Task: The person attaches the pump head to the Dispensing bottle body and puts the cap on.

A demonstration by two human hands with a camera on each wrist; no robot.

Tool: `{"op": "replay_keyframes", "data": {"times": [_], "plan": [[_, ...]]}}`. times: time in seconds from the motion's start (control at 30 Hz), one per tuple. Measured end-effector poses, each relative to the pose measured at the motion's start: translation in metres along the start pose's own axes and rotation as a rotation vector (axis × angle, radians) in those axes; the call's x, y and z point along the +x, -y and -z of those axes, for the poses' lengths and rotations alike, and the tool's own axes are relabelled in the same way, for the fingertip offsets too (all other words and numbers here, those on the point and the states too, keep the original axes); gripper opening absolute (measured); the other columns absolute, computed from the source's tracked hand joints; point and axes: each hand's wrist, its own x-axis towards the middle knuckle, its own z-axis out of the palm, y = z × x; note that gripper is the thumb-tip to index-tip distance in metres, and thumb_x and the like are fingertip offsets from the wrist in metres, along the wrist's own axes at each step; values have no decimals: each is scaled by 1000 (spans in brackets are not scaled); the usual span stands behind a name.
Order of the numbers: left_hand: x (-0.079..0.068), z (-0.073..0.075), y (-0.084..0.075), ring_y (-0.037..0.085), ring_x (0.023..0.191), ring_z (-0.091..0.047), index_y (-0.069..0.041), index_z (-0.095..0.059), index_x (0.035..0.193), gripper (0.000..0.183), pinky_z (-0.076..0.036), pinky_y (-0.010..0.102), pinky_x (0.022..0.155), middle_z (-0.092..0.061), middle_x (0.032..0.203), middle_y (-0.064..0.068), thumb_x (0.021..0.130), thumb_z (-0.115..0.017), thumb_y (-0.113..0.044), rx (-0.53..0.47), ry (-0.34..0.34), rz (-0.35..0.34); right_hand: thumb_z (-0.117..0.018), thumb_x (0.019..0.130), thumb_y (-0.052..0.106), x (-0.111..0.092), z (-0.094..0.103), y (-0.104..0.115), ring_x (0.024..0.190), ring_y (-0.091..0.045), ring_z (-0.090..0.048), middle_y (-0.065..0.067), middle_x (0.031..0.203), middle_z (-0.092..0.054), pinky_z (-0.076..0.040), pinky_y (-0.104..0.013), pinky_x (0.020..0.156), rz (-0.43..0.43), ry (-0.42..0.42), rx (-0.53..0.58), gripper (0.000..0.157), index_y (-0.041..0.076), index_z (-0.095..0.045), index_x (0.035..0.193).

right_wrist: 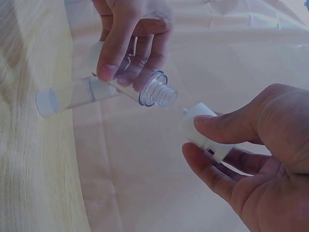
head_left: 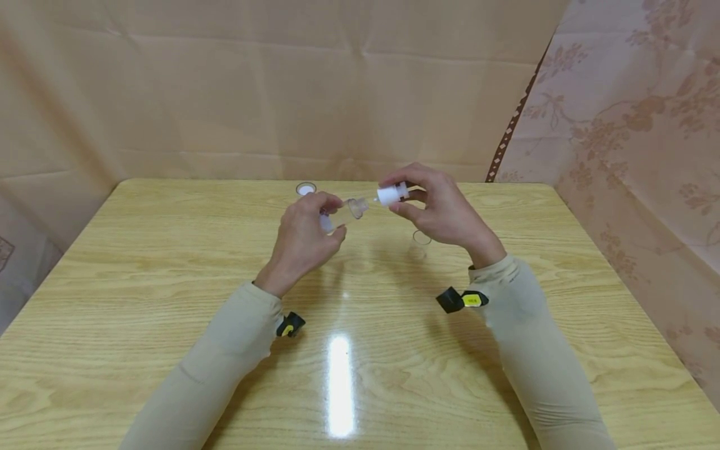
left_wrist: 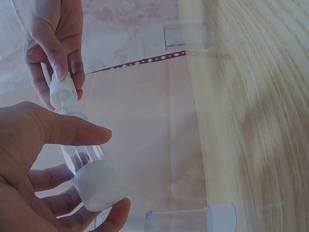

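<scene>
1. Nearest are the two beige sleeves [head_left: 208,369], one on each arm, reaching forward over the desk [head_left: 394,375].
2. At each cuff sits a small black-and-yellow gadget [head_left: 462,300], on the inner side of the wrist.
3. Between the forearms, a long white streak of reflected light [head_left: 340,387] lies on the desk's wood-grain top.
4. Further out, the left hand [head_left: 305,231] is raised above the desk; its grip holds a clear bottle [head_left: 344,215], thumb on one side and fingers on the other.
5. That bottle is tilted, its white base toward the left hand's side and its bare, threaded neck pointing at the right hand.
6. The right hand [head_left: 441,203] is raised too; its grip is narrow, pinching a white pump [head_left: 388,194] between thumb and fingertips.
7. The pump lies aslant, its thin tip aimed at the bottle's neck; the right wrist view shows the two just apart.
8. Beneath the right hand, a clear cap [left_wrist: 186,36] stands on the desk.
9. Near the far edge, beyond the left hand, a second bottle [right_wrist: 70,98] stands upright, clear with a white base.
10. Furthest back hangs a beige cloth [head_left: 309,94], with a flower-patterned cloth [head_left: 635,125] on the right.
</scene>
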Motion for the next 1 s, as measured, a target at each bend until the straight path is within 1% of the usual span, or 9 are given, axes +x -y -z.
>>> {"op": "replay_keyframes", "data": {"times": [0.1,0.23,0.5,0.77,1.0], "plan": [[0,0,-1,29,97,-65,0,-71,113,34,-50,43,82,-71,108,16,81,-79,-5,4,3,4,-67,91,-12,0,-1,0,109,-27,-59,-16,123,-61,-54,-36,95,2,2,-2,30,-6,-66,120],[0,0,-1,28,96,-64,-1,-71,113,33,-49,43,81,-71,107,15,81,-79,-6,9,5,1,-67,91,-12,0,-2,0,108,-27,-59,-16,122,-61,-54,-35,94,7,4,-1,30,-6,-66,120],[0,-1,-1,28,92,-64,-2,-72,111,33,-47,42,79,-71,104,13,79,-80,-6,10,0,-17,-68,90,-12,0,-4,-1,106,-27,-59,-16,119,-62,-54,-37,93,24,9,-12,29,-6,-67,119],[0,0,-3,27,89,-62,-2,-72,113,33,-46,42,78,-70,105,13,81,-80,-7,11,27,-14,-68,91,-10,1,-6,0,106,-27,-59,-16,120,-62,-54,-42,95,21,20,-20,29,-5,-66,119],[-1,0,-5,26,88,-60,-3,-72,114,33,-45,42,77,-69,104,12,82,-80,-10,18,45,-6,-69,91,-9,1,-8,1,106,-27,-60,-15,120,-63,-54,-42,95,20,34,-26,29,-4,-66,119]]}}
